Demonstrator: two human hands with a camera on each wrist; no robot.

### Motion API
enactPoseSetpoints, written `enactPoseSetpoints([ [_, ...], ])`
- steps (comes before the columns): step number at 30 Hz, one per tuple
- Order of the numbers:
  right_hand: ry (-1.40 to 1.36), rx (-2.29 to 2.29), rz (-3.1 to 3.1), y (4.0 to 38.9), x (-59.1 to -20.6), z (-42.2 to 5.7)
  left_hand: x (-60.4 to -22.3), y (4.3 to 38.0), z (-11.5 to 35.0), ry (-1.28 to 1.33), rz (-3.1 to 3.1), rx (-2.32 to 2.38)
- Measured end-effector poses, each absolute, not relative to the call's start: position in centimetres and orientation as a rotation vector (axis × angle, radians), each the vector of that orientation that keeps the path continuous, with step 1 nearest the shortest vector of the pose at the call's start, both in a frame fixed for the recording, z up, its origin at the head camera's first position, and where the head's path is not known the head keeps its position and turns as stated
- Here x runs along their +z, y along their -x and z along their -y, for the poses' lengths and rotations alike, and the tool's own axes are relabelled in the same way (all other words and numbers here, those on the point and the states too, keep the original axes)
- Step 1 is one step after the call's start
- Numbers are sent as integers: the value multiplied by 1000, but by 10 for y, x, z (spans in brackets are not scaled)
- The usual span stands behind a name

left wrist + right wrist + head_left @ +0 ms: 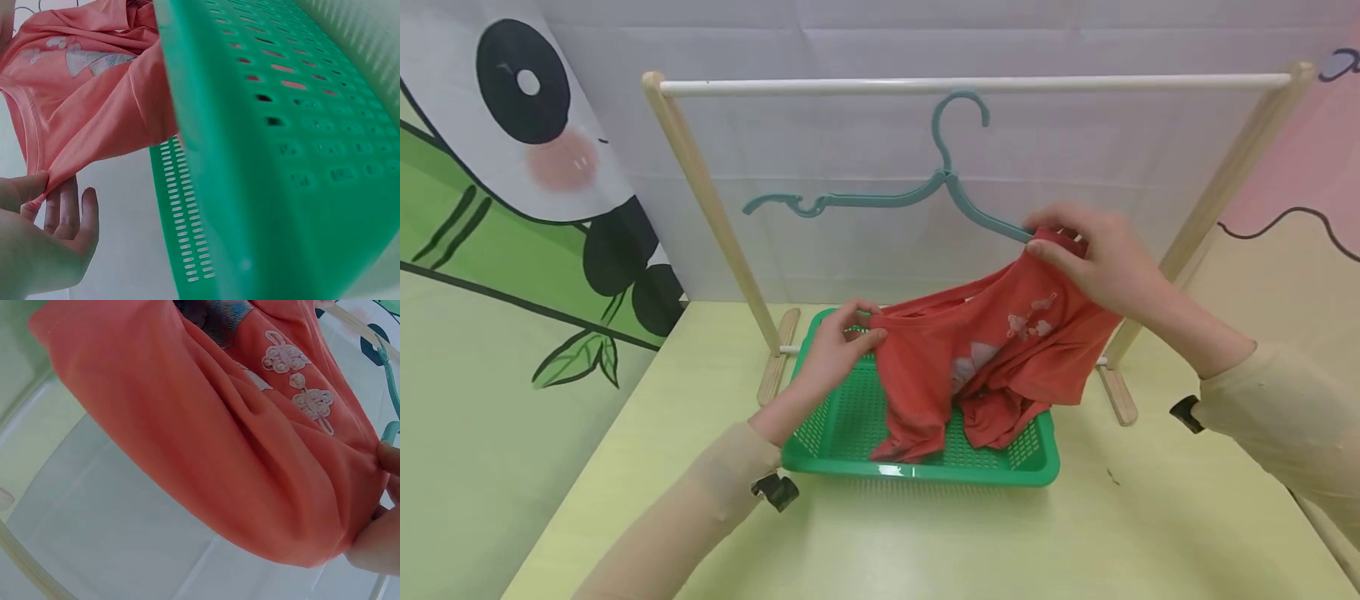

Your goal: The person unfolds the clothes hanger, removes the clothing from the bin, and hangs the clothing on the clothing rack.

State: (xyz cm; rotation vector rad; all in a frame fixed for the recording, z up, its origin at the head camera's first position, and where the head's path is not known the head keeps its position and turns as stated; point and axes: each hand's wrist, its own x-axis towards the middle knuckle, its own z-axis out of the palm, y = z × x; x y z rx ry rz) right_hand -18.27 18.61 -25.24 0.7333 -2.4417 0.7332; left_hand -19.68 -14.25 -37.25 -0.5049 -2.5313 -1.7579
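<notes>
A red shirt with a pale printed patch and white knot-shaped decorations stretches between both hands, its lower part hanging into a green basket. My left hand pinches the shirt's neckline at its left end; thumb and fingertips meet on the cloth in the left wrist view. Higher up, my right hand grips the cloth at the other end. The right arm of a teal hanger runs to the cloth at that hand, its tip hidden. The hanger's left arm is bare.
A rack with a white rail and wooden posts stands behind the basket on the pale yellow table. The hanger's hook appears just below the rail. Behind stand a pale cloth backdrop and cartoon-painted panels.
</notes>
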Motion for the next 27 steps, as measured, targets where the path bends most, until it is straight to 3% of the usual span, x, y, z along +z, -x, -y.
enactPoseSetpoints([
  [11,-773,695,2530,196,-278,-192,-371,200,148,624,2642,-1657],
  [18,-747,772,2588,192,-285,-191,-340,193,171,606,2488,-1418],
  [27,-802,705,2596,193,-289,-194,-309,212,181,672,2226,-1294],
])
